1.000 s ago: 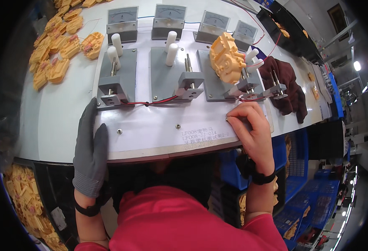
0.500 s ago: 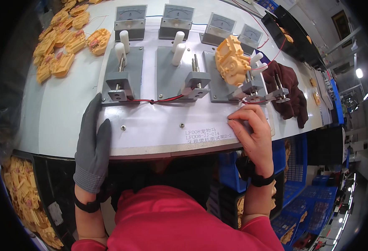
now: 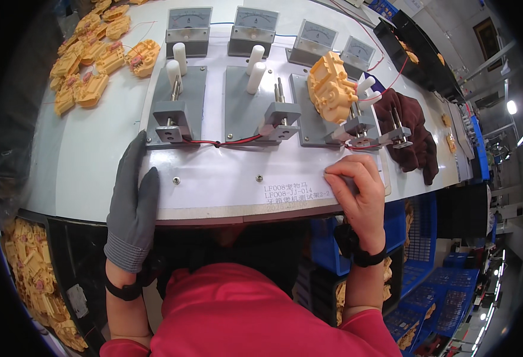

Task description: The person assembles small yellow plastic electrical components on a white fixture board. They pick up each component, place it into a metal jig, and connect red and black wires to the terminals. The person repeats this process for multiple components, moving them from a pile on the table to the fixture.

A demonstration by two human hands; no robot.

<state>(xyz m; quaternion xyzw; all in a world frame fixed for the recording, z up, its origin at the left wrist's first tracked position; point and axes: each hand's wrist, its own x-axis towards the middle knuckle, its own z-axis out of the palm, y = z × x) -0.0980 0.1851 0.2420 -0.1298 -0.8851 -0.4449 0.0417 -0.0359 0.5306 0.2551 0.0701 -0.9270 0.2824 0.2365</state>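
My left hand [image 3: 131, 205], in a grey knit glove, lies along the left edge of the white test board [image 3: 214, 193]. Its fingers are stretched out and it holds nothing. Bare, my right hand [image 3: 359, 193] rests at the board's front right, fingers bent and thumb tip against the index tip, with nothing visible between them. Beyond it a yellow plastic gearbox housing [image 3: 331, 89] sits tilted on the third grey fixture, near white posts and metal pins. The left fixture [image 3: 193, 110] and middle fixture [image 3: 240, 110] carry no housing.
Panel meters [image 3: 255, 24] stand in a row behind the fixtures. Yellow housings [image 3: 91, 89] with wires are heaped at the back left. A dark brown cloth [image 3: 413, 131] lies right of the board. Below the table, more housings [image 3: 35, 268] fill a bin, and blue crates [image 3: 434, 297] stand right.
The view has shifted very slightly. Both hands stay in nearly the same places, and the housing remains on its fixture.
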